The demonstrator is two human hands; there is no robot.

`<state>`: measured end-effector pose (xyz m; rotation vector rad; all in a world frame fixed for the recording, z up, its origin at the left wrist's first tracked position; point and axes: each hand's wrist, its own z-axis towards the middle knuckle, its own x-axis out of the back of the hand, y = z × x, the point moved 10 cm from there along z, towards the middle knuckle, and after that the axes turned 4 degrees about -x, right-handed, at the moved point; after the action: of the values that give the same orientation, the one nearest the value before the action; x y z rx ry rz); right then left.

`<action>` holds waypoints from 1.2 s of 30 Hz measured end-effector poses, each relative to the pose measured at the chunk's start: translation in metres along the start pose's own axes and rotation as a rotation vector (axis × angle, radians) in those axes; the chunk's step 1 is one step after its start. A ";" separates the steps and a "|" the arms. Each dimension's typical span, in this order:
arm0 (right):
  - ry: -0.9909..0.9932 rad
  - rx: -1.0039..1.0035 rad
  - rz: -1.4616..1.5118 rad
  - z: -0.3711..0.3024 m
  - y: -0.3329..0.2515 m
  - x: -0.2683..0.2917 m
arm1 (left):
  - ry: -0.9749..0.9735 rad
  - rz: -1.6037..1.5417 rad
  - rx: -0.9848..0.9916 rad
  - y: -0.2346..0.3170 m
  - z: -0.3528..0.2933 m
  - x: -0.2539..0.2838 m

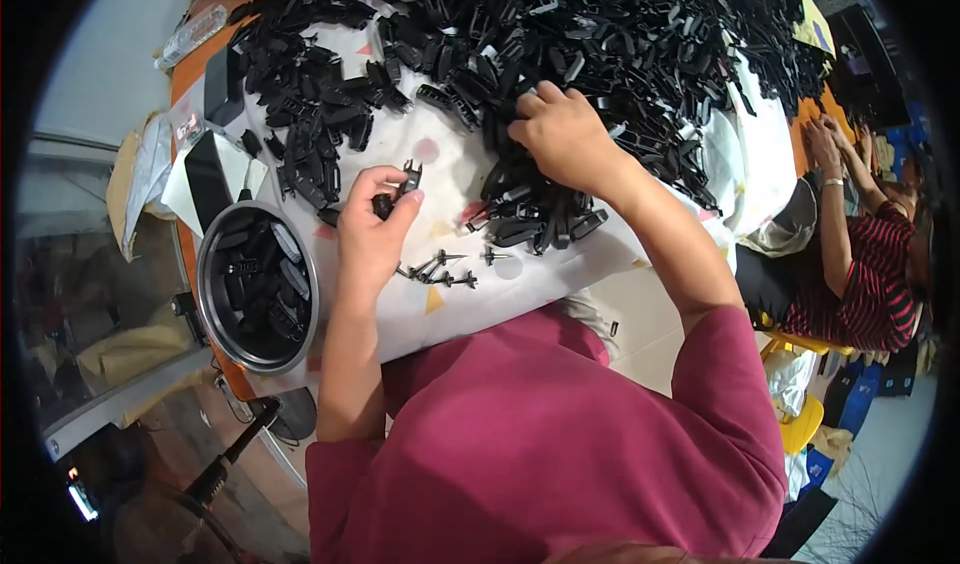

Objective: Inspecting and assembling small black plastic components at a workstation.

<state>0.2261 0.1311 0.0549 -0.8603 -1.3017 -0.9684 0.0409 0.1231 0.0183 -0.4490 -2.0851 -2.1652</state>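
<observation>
My left hand (pixel 372 229) is raised over the white table cover, thumb and fingers closed on a small black plastic part (pixel 412 178). Another dark piece shows against its curled fingers. My right hand (pixel 566 136) reaches to the near side of a big heap of black plastic parts (pixel 640 24). Its fingers are bent downward and closed, and whatever lies at the fingertips is hidden. Between me and the heap, several thin black pin-like pieces (pixel 440 269) lie loose on the cover (pixel 505 299). A smaller cluster of black parts (pixel 540 214) sits below my right hand.
On the left, a round metal bowl (pixel 203 294) holds black parts. Beyond it are a dark phone-like slab (pixel 207 184), a dark box (pixel 222 86) and a clear plastic bottle (pixel 195 34). A person in a striped shirt (pixel 860 279) sits at the right, hands at the table.
</observation>
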 end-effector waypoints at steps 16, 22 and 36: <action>0.718 -0.786 1.341 -0.092 0.156 0.050 | 0.036 -0.341 -0.105 -0.004 0.006 -0.001; 1.300 -1.125 0.580 -0.284 0.371 0.225 | 0.016 -0.485 -0.055 0.004 0.005 -0.024; 0.809 -0.914 1.227 -0.194 0.257 0.139 | 0.051 -0.360 -0.020 -0.009 0.000 -0.021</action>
<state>0.5383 0.0350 0.1812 -1.4431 0.4968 -0.6820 0.0585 0.1211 0.0036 -0.0158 -2.2630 -2.3522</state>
